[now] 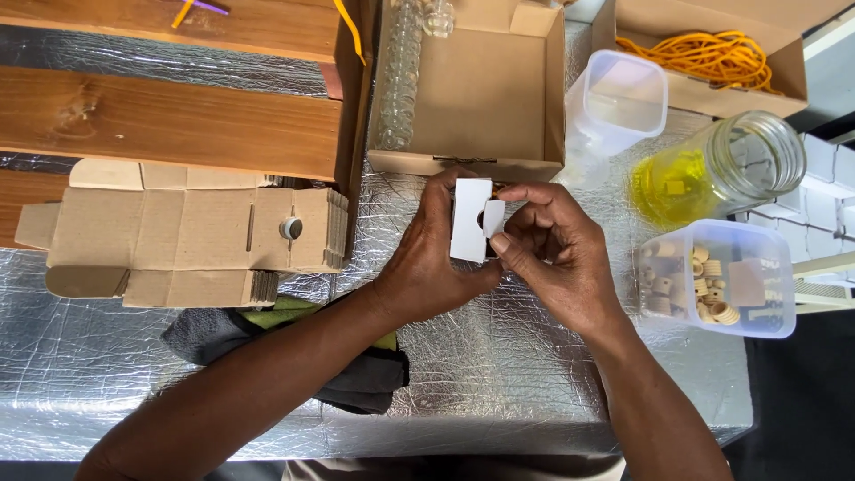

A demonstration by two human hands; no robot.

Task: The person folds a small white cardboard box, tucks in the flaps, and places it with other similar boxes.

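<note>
We see both hands over the foil-covered desk (pixel 107 374), just in front of an open carton (pixel 485 89). Left hand (pixel 427 258) has its grip closed on a small white box (pixel 469 218); right hand (pixel 557 258) pinches the box's flap with its fingertips (pixel 500 242). Flat cartons (pixel 187 236) lie to the left, a tub of rings (pixel 717 276) and a jar (pixel 721 169) to the right.
</note>
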